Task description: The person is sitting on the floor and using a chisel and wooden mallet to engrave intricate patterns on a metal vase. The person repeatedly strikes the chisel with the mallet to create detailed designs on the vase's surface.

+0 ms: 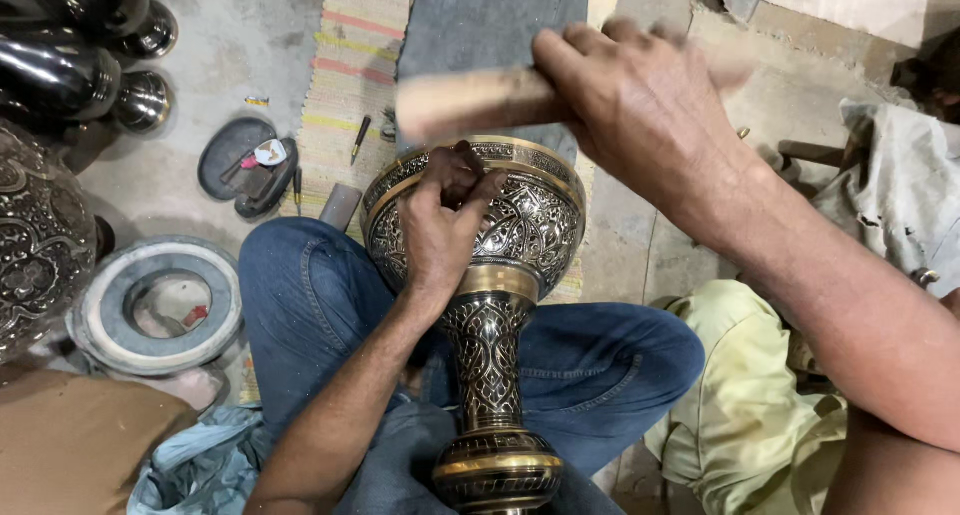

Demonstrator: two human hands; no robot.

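An engraved black-and-brass vase (pixel 530 225) lies tilted across my lap, with its bowl away from me and its foot near the bottom edge. My left hand (pixel 440 225) rests on the bowl's rim, fingers pinched shut on a small dark tool held against the metal; the tool is mostly hidden. My right hand (pixel 640 105) is raised above the bowl and shut on a pale wooden mallet (pixel 480 100), which is blurred by motion. My legs in blue jeans (pixel 310 295) support the vase.
Dark polished vases (pixel 90 65) and a large engraved vessel (pixel 35 235) stand at the left. A grey ring-shaped stand (pixel 215 315) lies on the floor beside my knee. Small tools (pixel 360 140) lie on a striped mat (pixel 350 65). Yellow cloth (pixel 740 375) lies at right.
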